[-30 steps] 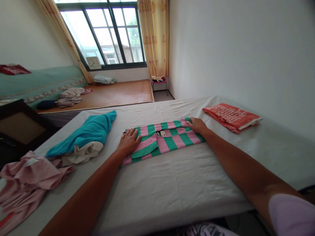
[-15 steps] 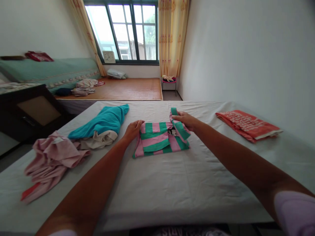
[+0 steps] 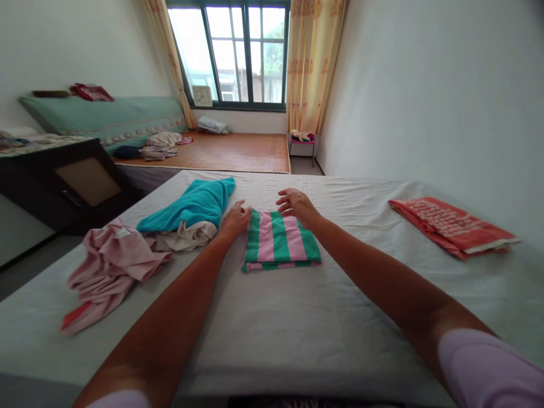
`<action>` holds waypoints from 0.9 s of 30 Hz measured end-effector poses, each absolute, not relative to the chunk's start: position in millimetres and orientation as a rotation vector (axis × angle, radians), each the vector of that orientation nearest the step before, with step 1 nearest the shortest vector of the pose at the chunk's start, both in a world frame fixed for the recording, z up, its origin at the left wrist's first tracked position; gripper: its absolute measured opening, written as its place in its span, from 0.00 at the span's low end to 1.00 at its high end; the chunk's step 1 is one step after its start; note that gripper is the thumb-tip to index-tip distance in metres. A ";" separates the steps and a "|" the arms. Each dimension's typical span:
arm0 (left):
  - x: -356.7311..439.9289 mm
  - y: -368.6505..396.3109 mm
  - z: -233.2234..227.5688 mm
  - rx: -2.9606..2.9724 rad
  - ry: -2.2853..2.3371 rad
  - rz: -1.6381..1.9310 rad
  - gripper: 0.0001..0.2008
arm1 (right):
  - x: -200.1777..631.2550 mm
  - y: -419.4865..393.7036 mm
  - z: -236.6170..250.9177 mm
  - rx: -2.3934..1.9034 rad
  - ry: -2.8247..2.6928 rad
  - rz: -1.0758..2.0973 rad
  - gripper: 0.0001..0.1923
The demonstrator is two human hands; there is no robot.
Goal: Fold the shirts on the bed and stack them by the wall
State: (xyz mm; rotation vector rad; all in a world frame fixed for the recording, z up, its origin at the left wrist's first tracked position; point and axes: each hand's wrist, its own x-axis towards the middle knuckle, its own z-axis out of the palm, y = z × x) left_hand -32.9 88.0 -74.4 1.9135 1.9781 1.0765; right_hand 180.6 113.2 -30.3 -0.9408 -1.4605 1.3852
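Striped shirt lies folded flat mid-bed. Our left hand rests at its far-left corner, fingers curled, likely pinning the fold. Right hand hovers over far edge, fingers spread, holding nothing. Teal cloth just left of shirt.

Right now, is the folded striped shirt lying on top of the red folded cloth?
No, the striped shirt lies on the bare sheet, well apart from the red folded cloth near the wall.

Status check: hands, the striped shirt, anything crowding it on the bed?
Left hand at far-left corner of striped shirt, open. Right hand open, hovering over its far edge. Shirt folded flat. Teal garment close on the left, apart.
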 end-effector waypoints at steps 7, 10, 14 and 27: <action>9.9 68.8 -80.1 2.578 1.661 0.580 0.23 | 205.3 84.7 -73.5 -0.945 -2.465 0.519 0.20; 17.3 68.3 -95.1 2.575 1.760 0.319 0.27 | 211.9 79.9 -93.2 -1.059 -2.649 0.314 0.31; 13.7 69.3 -98.7 2.415 1.989 0.187 0.33 | 229.1 96.0 -102.0 -1.288 -2.632 0.234 0.34; 4.6 74.0 -98.7 2.203 2.157 0.262 0.35 | 260.3 98.4 -86.8 -1.454 -1.781 0.946 0.36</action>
